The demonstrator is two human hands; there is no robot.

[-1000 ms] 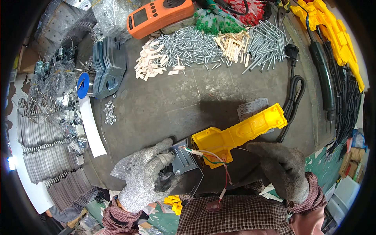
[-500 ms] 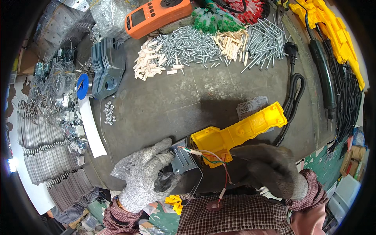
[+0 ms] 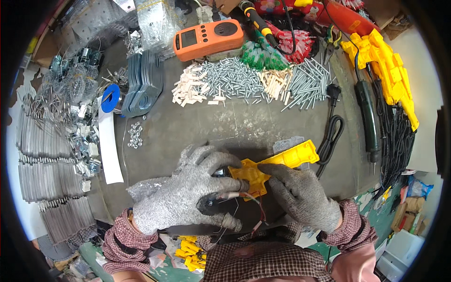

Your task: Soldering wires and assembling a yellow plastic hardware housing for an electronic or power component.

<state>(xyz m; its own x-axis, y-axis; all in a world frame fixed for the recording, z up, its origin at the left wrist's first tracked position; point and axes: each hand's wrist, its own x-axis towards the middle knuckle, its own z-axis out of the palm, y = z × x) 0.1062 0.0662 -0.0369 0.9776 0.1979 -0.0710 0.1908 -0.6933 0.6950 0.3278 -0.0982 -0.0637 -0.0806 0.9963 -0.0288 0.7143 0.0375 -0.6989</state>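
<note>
A yellow plastic handle shell (image 3: 295, 156) lies open side up at the front of the bench. Over its wide end my gloved left hand (image 3: 190, 188) curls around the metal bracket, mostly hidden beneath the palm, with one fingertip touching the shell. Thin wires with a white sleeve (image 3: 231, 194) run out past those fingers, and red ones (image 3: 262, 217) hang toward my apron. My right hand (image 3: 300, 192), also gloved, is closed with its fingertips on the shell's middle; what lies under them is hidden. Behind the shell is a grey moulded plate (image 3: 287, 144), partly covered.
Metal screws (image 3: 232, 80), pale wooden-looking pegs (image 3: 188, 87) and long bolts (image 3: 310, 82) lie heaped at the back, before an orange meter (image 3: 209, 40). Steel plates (image 3: 143, 84) and a blue spool (image 3: 111, 98) stand left. A black cord (image 3: 331, 136) and soldering iron (image 3: 367, 117) lie right.
My left hand has moved up and right, over the bracket and the shell's wide end. My right hand has come in from the right onto the shell. The view has shifted too.
</note>
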